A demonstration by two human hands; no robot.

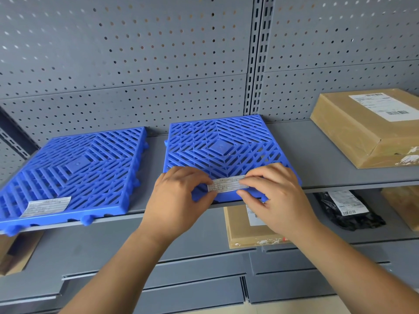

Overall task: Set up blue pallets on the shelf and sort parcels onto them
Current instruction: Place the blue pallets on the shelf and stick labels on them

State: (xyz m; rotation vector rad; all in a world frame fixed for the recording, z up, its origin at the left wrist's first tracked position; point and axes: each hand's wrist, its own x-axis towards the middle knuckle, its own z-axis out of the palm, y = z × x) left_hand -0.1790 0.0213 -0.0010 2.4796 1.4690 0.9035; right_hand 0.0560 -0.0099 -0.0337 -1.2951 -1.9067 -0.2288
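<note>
Even, bright, soft light with faint shadows; sharp centre, wide-angle bending and slight blur toward the edges.

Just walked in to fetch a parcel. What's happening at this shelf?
A person is labelling pallets. The left hand and right hand pinch the ends of a white label at the front edge of the right blue pallet. The left blue pallet beside it on the shelf already carries one. Neither pallet holds a parcel yet; a cardboard parcel sits on the bare shelf to the right.

Left pallet (77, 164) and right pallet (222, 141), blue, flat on shelf (306, 155); brown parcel (353, 132) rightward.
</note>
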